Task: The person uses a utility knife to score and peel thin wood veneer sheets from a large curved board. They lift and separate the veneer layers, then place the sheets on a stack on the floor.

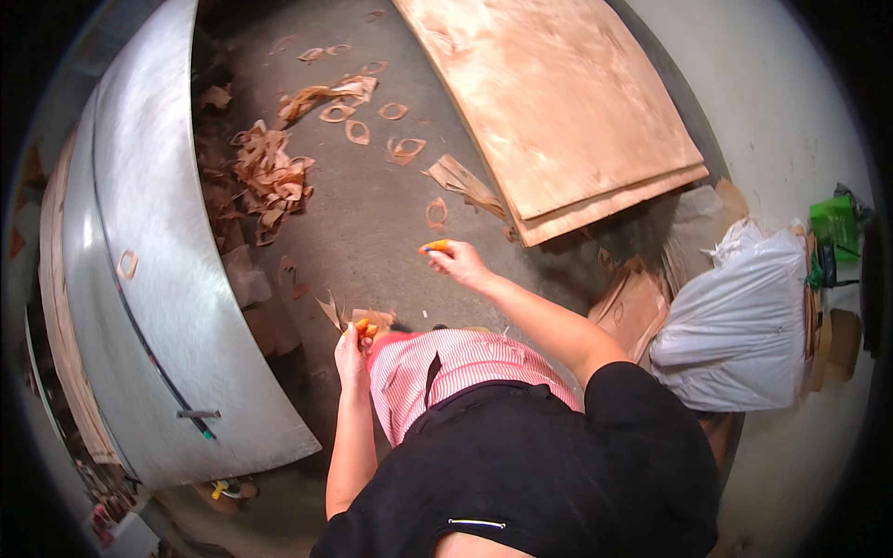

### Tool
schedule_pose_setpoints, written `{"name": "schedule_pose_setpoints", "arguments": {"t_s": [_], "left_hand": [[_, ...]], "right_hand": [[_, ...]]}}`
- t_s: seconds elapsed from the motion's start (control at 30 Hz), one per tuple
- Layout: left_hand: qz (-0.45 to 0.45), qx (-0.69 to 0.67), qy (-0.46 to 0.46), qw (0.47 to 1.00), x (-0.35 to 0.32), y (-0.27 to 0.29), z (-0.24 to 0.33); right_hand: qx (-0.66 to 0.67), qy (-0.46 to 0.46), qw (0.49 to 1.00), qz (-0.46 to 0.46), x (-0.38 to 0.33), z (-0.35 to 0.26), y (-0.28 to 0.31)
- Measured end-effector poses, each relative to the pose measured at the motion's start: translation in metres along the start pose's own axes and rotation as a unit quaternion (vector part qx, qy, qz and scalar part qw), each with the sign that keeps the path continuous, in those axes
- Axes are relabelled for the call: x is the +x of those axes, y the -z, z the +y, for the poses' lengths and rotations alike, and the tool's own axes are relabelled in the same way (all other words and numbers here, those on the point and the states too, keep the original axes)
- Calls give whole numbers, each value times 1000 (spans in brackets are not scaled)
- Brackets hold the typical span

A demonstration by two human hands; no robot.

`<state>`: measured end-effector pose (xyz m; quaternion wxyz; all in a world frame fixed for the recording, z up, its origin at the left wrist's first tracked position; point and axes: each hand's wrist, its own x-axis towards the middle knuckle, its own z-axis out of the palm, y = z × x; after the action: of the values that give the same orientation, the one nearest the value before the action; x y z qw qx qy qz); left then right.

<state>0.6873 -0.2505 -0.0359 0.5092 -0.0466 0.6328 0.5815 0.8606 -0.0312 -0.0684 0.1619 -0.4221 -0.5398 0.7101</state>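
Note:
My left hand (351,355), orange on its fingertips, is closed on a thin brown piece of wood veneer (330,312) with a ragged upper edge. The orange looks like finger covers. Held out ahead over the floor, my right hand (460,264) has its fingers closed. A small orange shape (435,246) with a bit of blue shows at its fingertips; I cannot tell whether it is a finger cover or a held tool. A leaf-shaped veneer ring (436,213) lies on the floor beyond that hand.
At the left stands a metal-topped table (158,232) with a dark straightedge (149,349) on it. Stacked wood sheets (577,112) lie at the far right. Veneer scraps (270,172) litter the floor (363,219). A white sack (735,325) sits by the right wall.

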Motion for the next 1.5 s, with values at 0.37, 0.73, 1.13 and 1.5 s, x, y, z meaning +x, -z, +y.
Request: {"name": "schedule_pose_setpoints", "arguments": {"t_s": [0.37, 0.73, 1.13, 1.5], "left_hand": [[-94, 405, -156, 896, 112, -174, -47], [-174, 555, -85, 809, 111, -280, -89], [-133, 568, -25, 812, 87, -341, -171], [-124, 579, -5, 805, 91, -347, -172]], "right_hand": [[23, -191, 932, 307, 29, 94, 252], [-256, -202, 887, 328, 134, 162, 400], [-511, -91, 821, 236, 214, 203, 488], [-380, -105, 866, 308, 217, 173, 477]]}}
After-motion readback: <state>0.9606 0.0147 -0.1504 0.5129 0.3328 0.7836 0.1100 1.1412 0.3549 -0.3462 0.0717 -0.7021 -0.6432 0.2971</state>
